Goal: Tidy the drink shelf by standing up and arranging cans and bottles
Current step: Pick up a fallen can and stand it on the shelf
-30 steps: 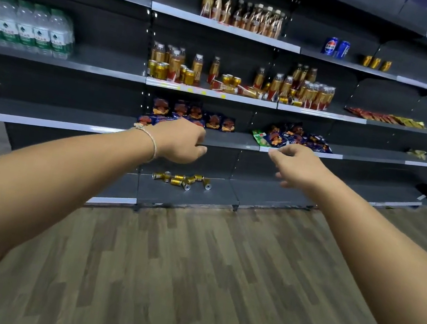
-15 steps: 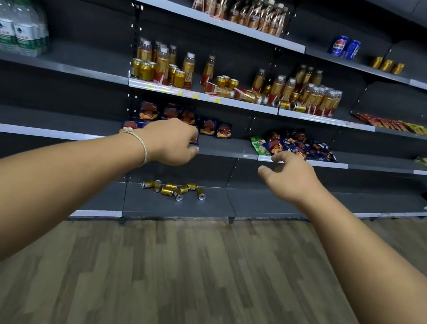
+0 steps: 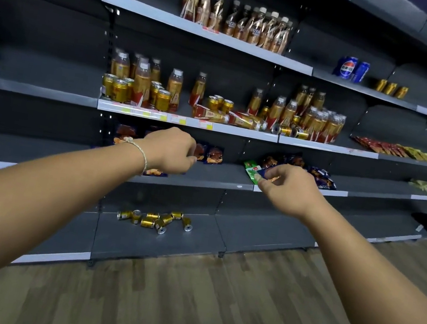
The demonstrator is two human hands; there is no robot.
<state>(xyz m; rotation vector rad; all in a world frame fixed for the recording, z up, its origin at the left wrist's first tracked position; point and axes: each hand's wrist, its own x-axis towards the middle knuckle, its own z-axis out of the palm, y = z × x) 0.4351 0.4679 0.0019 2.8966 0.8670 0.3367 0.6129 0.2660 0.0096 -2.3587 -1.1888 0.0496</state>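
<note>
— How do the drinks look?
— On the shelf (image 3: 240,131) above both hands, bottles (image 3: 140,83) and gold cans (image 3: 119,89) stand, while two bottles (image 3: 231,118) and two cans (image 3: 291,131) lie toppled above the right hand.
— And the hands?
— The left hand (image 3: 170,151) and right hand (image 3: 286,187) reach forward, fingers loosely curled, grasping nothing.
</note>
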